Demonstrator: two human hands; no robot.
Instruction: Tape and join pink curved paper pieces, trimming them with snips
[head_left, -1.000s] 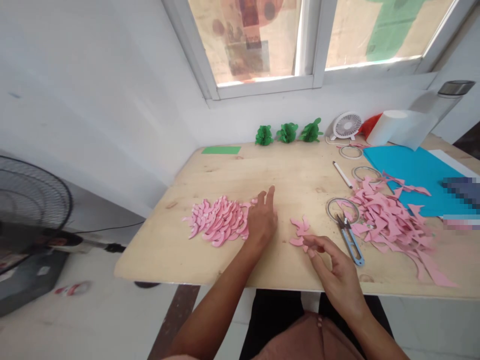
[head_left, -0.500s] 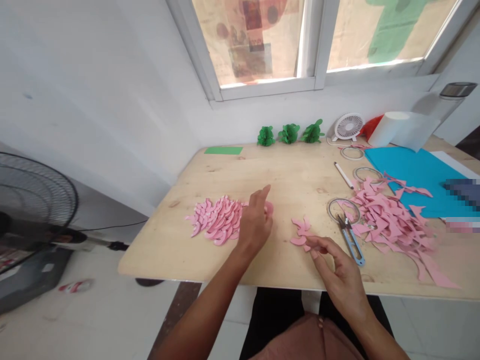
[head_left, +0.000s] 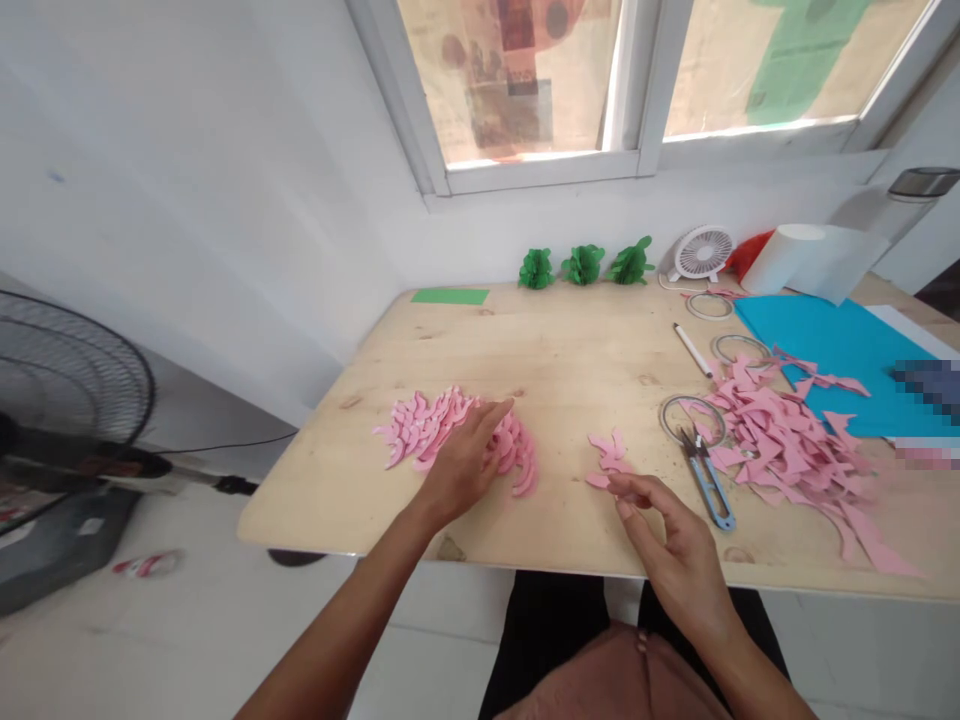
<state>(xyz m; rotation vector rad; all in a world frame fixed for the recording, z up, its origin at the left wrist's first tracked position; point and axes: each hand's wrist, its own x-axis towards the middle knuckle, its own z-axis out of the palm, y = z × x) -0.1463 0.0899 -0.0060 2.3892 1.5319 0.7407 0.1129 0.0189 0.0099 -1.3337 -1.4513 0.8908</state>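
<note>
My left hand (head_left: 459,465) lies over a spread pile of curved pink cut-outs (head_left: 427,425), fingers stretched out and pressing lightly on it. Part of the pile is hidden beneath the palm. A few small pink pieces (head_left: 611,450) lie apart between my two hands. My right hand (head_left: 675,535) rests at their near side, thumb and forefinger pinched together beside the closest piece; what sits between the fingertips is too small to tell. Blue-handled thread snips (head_left: 712,488) lie to the right of that hand, blades pointing away from me.
A heap of pink offcuts (head_left: 787,430) covers the table's right side, partly over a blue sheet (head_left: 795,320). Tape rings (head_left: 694,400) and a white marker (head_left: 691,348) lie nearby. Green paper figures (head_left: 583,265), a small white fan (head_left: 703,252) and a green strip (head_left: 450,296) line the back.
My left hand has moved left and towards me, from the pile's right end onto its middle, uncovering curved pieces at that end. My right hand has barely moved.
</note>
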